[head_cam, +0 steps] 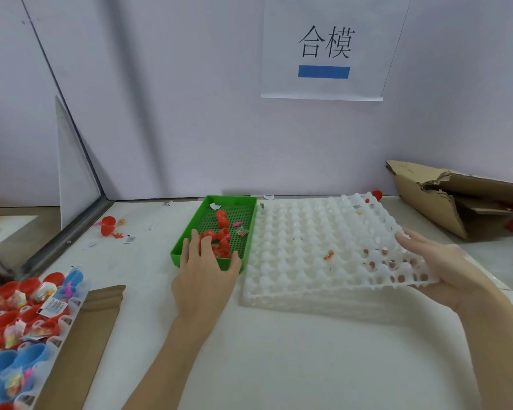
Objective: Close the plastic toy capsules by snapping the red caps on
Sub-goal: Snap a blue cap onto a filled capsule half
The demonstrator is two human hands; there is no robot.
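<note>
Several red caps [221, 219] lie in a green perforated tray [190, 232] at the middle of the table. My left hand [205, 279] reaches over its near rim, and the straight fingers touch the caps nearest me. To the right, a white capsule tray [293, 247] with many domed cells is tilted, its right side raised. My right hand [450, 270] supports that right edge with straight fingers and the palm under the near corner. A small colourful toy [328, 255] lies on the white tray.
At the lower left a rack [18, 321] holds red and blue capsule halves with bagged toys, on a cardboard sheet [86, 335]. A loose red cap [108, 225] lies far left. A torn cardboard box [444, 202] stands at the right. White partition walls close the back.
</note>
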